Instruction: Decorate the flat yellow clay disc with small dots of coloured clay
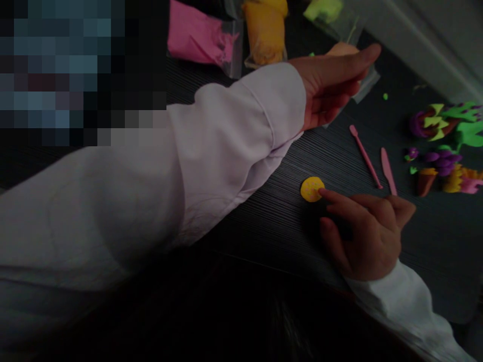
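A flat yellow clay disc with small pale dots lies on the dark table. The index fingertip of my right hand touches its right edge; the thumb stands apart and the other fingers are loosely bent. Farther up, my left hand reaches across a clear plastic bag, thumb stretched out and fingers partly curled. Nothing shows in its grasp, though its far side is hidden. A pink modelling stick and a pink plastic knife lie between the hands and the clay pieces at right.
Bags of pink clay, orange clay and yellow-green clay lie along the top. Several shaped clay pieces, among them a purple cluster and a brown cone, stand at right. A green crumb lies nearby.
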A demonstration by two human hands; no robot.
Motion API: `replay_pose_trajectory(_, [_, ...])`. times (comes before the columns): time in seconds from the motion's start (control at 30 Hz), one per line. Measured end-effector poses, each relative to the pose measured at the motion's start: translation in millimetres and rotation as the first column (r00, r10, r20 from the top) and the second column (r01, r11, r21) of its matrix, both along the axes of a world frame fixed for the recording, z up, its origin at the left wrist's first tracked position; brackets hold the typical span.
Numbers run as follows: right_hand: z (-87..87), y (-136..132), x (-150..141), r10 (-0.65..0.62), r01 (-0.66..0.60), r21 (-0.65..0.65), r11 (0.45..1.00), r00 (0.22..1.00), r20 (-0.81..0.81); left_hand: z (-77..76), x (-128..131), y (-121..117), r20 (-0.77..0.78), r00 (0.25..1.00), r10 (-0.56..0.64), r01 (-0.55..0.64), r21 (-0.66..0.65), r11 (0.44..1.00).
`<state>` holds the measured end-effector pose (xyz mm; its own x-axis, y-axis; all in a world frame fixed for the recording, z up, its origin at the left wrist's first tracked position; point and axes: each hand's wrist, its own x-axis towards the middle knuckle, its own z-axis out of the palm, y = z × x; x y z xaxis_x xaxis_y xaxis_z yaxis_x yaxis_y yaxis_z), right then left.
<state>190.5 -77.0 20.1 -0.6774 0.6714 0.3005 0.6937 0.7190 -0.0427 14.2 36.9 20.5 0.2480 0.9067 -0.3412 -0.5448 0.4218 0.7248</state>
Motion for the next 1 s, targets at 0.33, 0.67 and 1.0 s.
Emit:
replay_pose_trajectory(0.33, [1.7, 0.0, -1.8, 0.020, -0.019, -0.023, 1.000, 0.999, 0.048, -0.3, 1.1, -1.3, 0.017, 1.000, 0.015, -0.015, -0.001, 1.000])
replay_pose_trajectory(0.67, [1.1, 0.2, -1.6, 0.011, -0.009, -0.040, 0.999, 0.999, 0.040, -1.6, 1.9, -1.0, 0.019, 1.000, 0.005, -0.005, 0.007, 1.000])
replay_pose_trajectory(1.0, [-1.6, 3.0, -4.1, -0.009, 0.010, -0.037, 0.999, 0.999, 0.043, -1.8, 1.4, -0.3, 0.016, 1.000, 0.011, -0.011, -0.003, 1.000])
